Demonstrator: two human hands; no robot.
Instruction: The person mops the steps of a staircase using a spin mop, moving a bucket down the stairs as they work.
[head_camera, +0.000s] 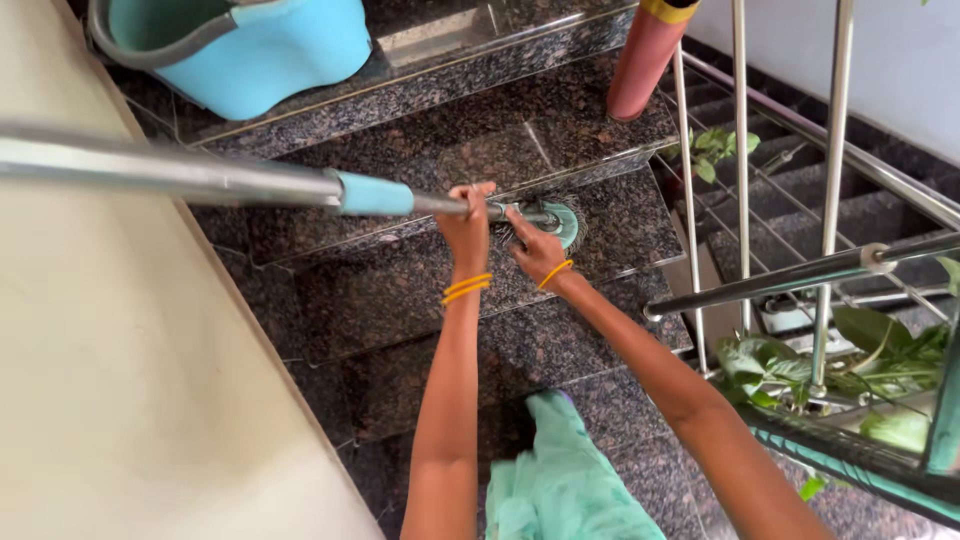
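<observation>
A long metal mop pole (180, 172) with a teal collar (375, 194) runs in from the left. My left hand (467, 222) is closed around the pole just past the collar. My right hand (535, 250) reaches to the round teal mop head (562, 220), fingers touching the joint where the pole meets it. The mop head rests against a dark granite stair step (620, 215). Both wrists carry yellow bangles. Teal clothing (560, 480) shows below.
A teal bucket (250, 50) sits on an upper step at top left. A pink cylinder (645, 60) stands on the steps by the steel railing (790, 275) on the right. Green plants (800, 365) grow beyond the railing. A cream wall (110, 380) fills the left.
</observation>
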